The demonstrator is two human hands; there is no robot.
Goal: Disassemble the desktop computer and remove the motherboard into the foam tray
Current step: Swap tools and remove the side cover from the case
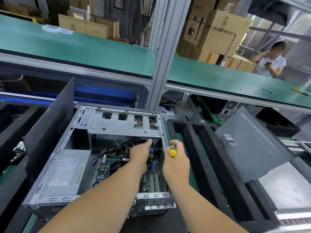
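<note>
Motherboard (151, 180) sits in the bottom of the open PC case (80, 132), w/ PSU (65, 172) at its left and drive cage (124, 123) above. Case lies on its side on the desk (198, 143). Left hand (141, 152) reaches inside, fingers stretched toward a connector under the cage, beside a blue cable (152, 158). Right hand (176, 158) is wrapped round a yellow-black screwdriver (173, 150) over the case's right edge. Black foam tray (202, 157) just right of case; grey side panel (252, 143) leans beyond it.
</note>
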